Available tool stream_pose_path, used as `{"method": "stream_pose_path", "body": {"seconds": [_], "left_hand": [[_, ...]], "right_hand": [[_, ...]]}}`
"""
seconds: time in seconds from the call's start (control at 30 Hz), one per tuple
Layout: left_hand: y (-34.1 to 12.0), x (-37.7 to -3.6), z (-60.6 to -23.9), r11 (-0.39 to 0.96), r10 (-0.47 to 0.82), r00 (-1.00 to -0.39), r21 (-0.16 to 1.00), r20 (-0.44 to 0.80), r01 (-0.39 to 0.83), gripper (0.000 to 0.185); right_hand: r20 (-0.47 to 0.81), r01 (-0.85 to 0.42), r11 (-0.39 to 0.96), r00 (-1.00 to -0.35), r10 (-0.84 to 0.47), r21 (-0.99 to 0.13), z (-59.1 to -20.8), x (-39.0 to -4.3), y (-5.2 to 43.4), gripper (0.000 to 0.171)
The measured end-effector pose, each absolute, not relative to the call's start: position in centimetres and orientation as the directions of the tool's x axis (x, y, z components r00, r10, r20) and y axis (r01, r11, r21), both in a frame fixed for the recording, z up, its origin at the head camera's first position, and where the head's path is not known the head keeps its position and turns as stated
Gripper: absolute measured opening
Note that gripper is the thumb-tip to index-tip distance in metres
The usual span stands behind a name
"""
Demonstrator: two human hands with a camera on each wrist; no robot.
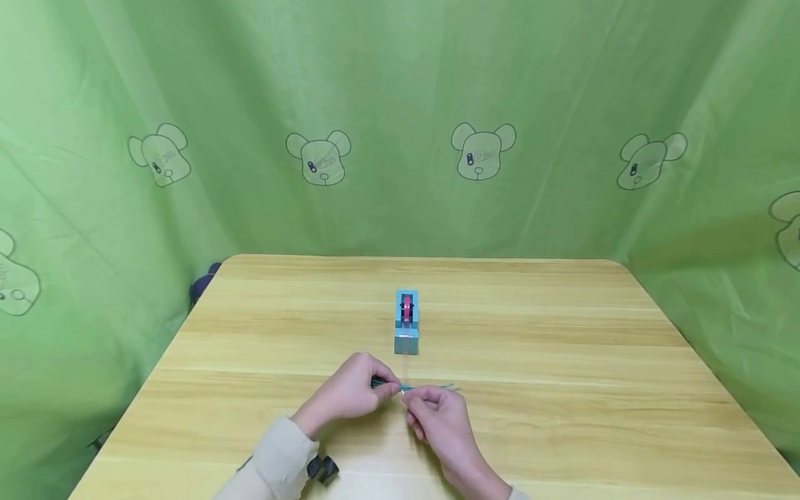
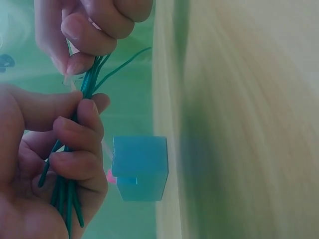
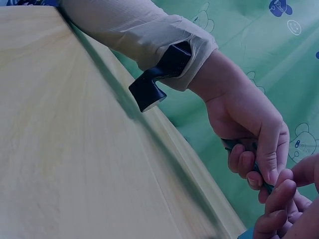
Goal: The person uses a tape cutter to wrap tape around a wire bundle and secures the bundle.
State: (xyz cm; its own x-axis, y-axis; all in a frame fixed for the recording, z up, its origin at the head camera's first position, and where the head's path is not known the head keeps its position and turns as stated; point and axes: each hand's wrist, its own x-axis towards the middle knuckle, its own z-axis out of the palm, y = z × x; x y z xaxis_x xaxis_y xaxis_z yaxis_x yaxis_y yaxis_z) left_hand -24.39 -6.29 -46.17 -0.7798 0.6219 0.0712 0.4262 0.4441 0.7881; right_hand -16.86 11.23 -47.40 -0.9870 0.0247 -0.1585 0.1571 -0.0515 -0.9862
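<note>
Over the near half of the tabletop [image 1: 581, 417]: from my remote seat I saw a bundle of thin green sticks [image 2: 89, 82], raised off the wood, its loose ends splaying out both ways.
Left hand [image 1: 353, 389]: fingers curled round the bundle, thumb and forefinger pinching it near the middle.
Right hand [image 1: 444, 420]: just beside the left, thumb and fingertip pinching the end of a clear strip [image 1: 405, 368] at the bundle; whether it gripped the sticks too, I could not tell.
Tape dispenser [image 1: 406, 342]: blue, on the wood beyond the hands, with a pink roll [image 1: 407, 307] inside; I traced the strip from it towards the fingers.
Left cuff [image 1: 281, 458]: pale, with a black bracket [image 1: 323, 470] on it.
Backdrop: green curtain [image 1: 400, 69] printed with outlined animal heads.
</note>
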Motion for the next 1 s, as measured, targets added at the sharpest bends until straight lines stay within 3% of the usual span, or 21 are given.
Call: {"method": "stream_pose_path", "body": {"seconds": [0.43,1.0], "left_hand": [[-6.05,-23.96,-45.74,0.446,0.624,-0.777,0.78,0.08,0.438,0.011],[-6.06,-23.83,-45.35,0.444,0.633,-0.769,0.769,0.095,0.46,0.013]], "right_hand": [[-0.156,0.155,-0.027,-0.986,0.058,-0.988,-47.14,-16.67,11.15,0.02],[-0.061,0.073,0.082,-0.988,0.145,-0.994,-47.56,-16.59,10.61,0.016]]}}
